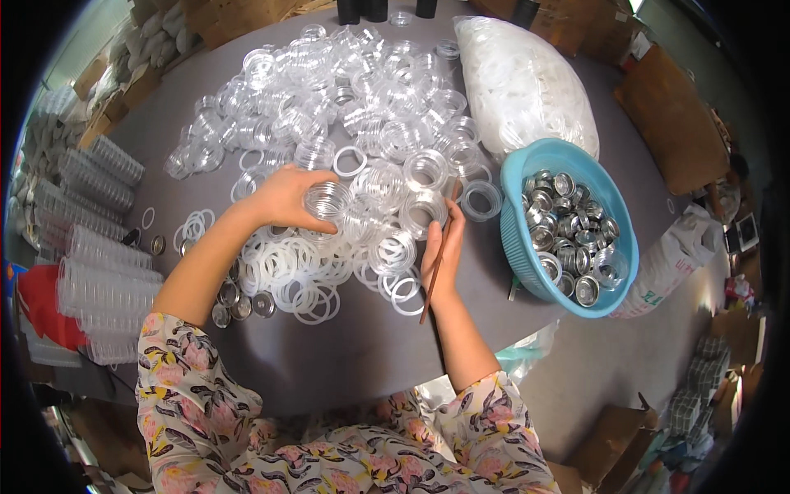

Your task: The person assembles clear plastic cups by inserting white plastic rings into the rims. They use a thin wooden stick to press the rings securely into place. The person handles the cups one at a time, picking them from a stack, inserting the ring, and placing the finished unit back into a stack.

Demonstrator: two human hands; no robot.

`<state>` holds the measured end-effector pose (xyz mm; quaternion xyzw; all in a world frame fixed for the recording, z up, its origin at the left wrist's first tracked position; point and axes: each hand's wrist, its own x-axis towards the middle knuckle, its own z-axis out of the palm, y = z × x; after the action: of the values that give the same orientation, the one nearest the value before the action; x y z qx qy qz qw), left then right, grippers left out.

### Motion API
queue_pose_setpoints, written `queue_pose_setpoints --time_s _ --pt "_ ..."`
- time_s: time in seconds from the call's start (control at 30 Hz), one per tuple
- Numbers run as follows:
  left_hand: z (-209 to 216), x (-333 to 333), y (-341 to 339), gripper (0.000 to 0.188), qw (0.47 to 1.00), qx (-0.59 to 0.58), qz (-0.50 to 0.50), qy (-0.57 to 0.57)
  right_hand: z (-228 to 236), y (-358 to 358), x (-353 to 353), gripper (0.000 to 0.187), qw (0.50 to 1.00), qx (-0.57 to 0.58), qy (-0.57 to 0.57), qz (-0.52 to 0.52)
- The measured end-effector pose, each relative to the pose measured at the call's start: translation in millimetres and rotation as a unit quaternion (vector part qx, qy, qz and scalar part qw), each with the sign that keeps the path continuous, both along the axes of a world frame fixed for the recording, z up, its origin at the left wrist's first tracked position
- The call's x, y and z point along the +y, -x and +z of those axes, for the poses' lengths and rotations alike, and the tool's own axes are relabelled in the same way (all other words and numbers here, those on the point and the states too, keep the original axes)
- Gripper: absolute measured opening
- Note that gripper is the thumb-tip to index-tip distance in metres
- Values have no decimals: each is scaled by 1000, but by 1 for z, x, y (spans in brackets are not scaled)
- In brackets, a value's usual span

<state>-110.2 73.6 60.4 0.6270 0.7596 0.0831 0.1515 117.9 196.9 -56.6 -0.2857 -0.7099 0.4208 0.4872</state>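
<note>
My left hand (284, 199) curves its thumb and fingers round a clear ribbed plastic ring (327, 200) at the front of the pile. In my right hand (444, 251) a thin brown stick (436, 276) slants upward between thumb and fingers. The fingertips of that hand lie beside another clear ring (423, 214); whether they grip it too, I cannot tell. Flat white sealing rings (284, 267) lie loosely heaped on the table between my arms. Several silver metal lids (240, 307) sit by my left forearm.
A large heap of clear plastic rings (329, 90) covers the far part of the grey table (362, 346). At the right stand a blue basket (514, 239) of metal lids and a full clear plastic bag (527, 90). Stacked clear containers (107, 288) line the left edge.
</note>
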Motion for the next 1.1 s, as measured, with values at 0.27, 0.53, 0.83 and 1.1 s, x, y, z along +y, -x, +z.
queue_pose_setpoints --time_s 0.27,0.53,0.83,1.1 --pt "-3 -70 -40 70 963 46 22 -266 0 -2 1 41 997 -17 -73 -27" --pt "-40 -152 -147 77 978 19 -110 -175 -1 -9 -4 38 992 -32 -103 -62" --pt "-63 -103 -96 45 939 -2 65 -338 27 -8 -53 39 932 -97 -350 4" --pt "-35 -117 -108 20 900 -13 107 -422 57 -5 -36 47 877 -225 -419 70"
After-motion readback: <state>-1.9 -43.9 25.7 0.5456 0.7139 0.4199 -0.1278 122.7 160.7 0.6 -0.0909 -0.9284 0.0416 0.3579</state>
